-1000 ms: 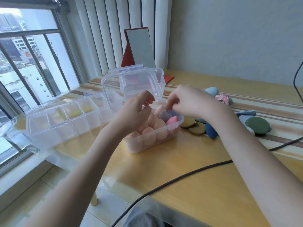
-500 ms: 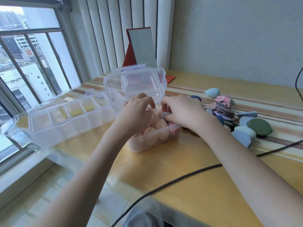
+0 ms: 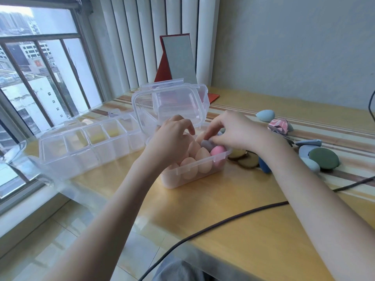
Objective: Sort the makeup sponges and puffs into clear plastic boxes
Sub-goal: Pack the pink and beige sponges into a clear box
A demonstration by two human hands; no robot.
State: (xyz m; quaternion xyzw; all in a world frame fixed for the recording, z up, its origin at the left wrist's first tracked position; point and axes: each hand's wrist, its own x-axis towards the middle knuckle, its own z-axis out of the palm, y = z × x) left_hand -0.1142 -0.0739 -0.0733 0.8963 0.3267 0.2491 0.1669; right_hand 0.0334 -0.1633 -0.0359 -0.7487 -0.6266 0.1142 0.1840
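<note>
A clear plastic box stands mid-table with its lid up. It holds several peach egg-shaped sponges, a pink sponge and a grey sponge. My left hand rests over the peach sponges at the box's left side, fingers loosely curled; whatever lies under the palm is hidden. My right hand reaches in from the right and pinches the grey sponge with its fingertips. Loose pieces lie to the right: brown puffs, a dark blue sponge, a green puff, a light blue sponge and a pink patterned puff.
A long clear box with several compartments lies open to the left, near the table edge by the window. A red-backed mirror stands behind the box. A dark cable crosses the front of the table.
My right hand has pressed down into the box and then lifted a little, staying on the grey sponge. The pink sponge and brown puffs show again. My left hand has stayed over the peach sponges.
</note>
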